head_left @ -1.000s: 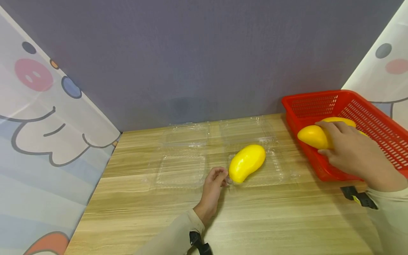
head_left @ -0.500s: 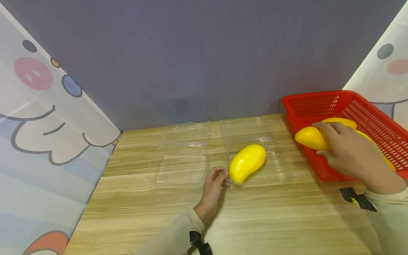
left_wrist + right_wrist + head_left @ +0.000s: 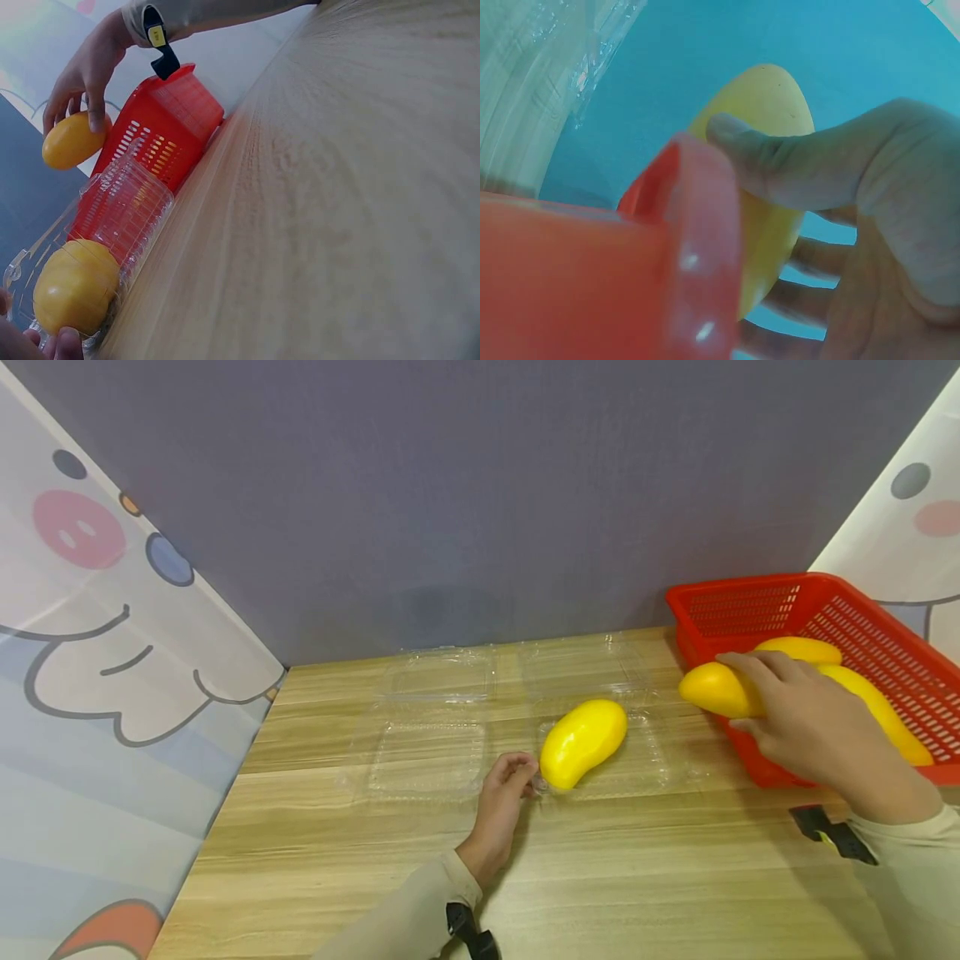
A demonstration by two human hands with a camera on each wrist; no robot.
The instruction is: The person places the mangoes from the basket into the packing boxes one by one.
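Note:
My right hand [image 3: 813,714] grips a yellow mango [image 3: 720,690] over the left rim of the red basket [image 3: 693,635]. In the right wrist view the thumb lies across that mango [image 3: 769,97], and part of it is hidden behind the basket's rim. A second mango [image 3: 583,743] lies in the right clear plastic clamshell box [image 3: 648,756], whose lid is folded back. My left hand [image 3: 504,793] pinches the front left corner of this box, beside the mango. The fingers [image 3: 69,345] show at the box's edge in the left wrist view.
Two more mangoes lie in the basket, one at the back [image 3: 801,649] and one at the right [image 3: 881,714]. Another open clamshell box [image 3: 427,760] stands left of the first on the wooden table [image 3: 300,860]. A grey wall [image 3: 450,510] rises behind.
My right hand has lifted the mango slightly and carried it left towards the basket's rim, uncovering the right mango in the basket. The left hand stays in place.

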